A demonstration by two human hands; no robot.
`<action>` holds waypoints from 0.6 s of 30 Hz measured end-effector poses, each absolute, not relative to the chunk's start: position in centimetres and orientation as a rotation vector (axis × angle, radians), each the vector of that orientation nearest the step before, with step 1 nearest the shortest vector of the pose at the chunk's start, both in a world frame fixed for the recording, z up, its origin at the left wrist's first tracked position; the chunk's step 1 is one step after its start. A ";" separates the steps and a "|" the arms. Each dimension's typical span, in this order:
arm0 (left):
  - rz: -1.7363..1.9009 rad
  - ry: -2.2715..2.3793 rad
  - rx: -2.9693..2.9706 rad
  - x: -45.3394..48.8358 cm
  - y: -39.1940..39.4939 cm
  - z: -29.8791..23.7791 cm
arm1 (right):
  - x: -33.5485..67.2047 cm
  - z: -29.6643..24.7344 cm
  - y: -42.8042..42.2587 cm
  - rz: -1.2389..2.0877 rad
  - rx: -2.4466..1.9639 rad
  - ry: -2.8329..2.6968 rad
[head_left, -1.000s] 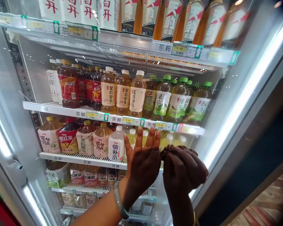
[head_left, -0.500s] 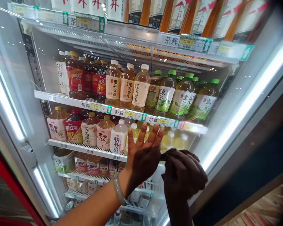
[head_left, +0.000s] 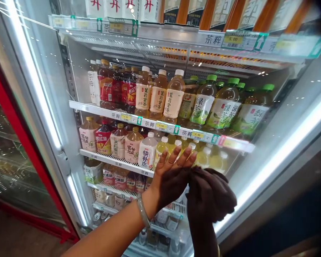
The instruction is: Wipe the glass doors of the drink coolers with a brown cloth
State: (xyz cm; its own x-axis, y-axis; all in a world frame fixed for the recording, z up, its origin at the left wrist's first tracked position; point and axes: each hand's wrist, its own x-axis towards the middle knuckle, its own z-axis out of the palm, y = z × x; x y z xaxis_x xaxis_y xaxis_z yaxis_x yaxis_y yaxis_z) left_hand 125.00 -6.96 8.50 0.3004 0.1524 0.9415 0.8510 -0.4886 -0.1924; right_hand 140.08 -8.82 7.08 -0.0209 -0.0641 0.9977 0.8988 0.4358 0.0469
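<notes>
My left hand is raised before the chiller shelves, its fingers stretched out and spread, holding nothing. A pale bangle circles that wrist. Dark in shadow, my right hand is closed, its fingertips bunched against the right side of my left hand. The left thumb is hidden there, and what the right fingers pinch, if anything, cannot be made out. Behind the fingers stand yellow drink bottles and a white-labelled bottle. Both hands look apart from the bottles.
Above are white-capped tea bottles and green-capped tea bottles behind a price-tag rail. Cartons line the top shelf. A lit strip edges the right side; a red door frame stands at left.
The view has swung left, so the shelves sit farther right and more of the red frame shows. My hands have come closer together, still spread on the left and closed on the right.
</notes>
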 end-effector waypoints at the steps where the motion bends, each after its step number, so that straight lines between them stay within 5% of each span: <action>1: -1.230 -0.901 -1.846 124.9 -7.0 8.5 | 138.9 7.5 -8.7 -0.956 -0.807 -1.338; 7: -1.214 -0.983 -1.883 123.5 -7.3 9.1 | 141.9 11.8 -8.3 -0.859 -0.751 -1.249; 14: -1.248 -1.039 -1.885 123.1 -8.0 8.9 | 138.9 5.2 -10.1 -0.858 -0.857 -1.322; 18: -1.263 -1.083 -1.871 122.4 -7.8 9.3 | 135.5 6.4 -9.9 -0.949 -0.914 -1.396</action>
State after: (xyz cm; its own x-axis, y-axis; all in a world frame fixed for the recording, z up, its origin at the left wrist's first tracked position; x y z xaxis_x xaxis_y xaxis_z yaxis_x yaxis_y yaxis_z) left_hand 122.41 -7.81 9.29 0.2035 0.2822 0.9375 0.8834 -0.4658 -0.0515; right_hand 135.50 -9.87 6.35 -0.0381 -0.0001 0.9993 0.9291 0.3680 0.0354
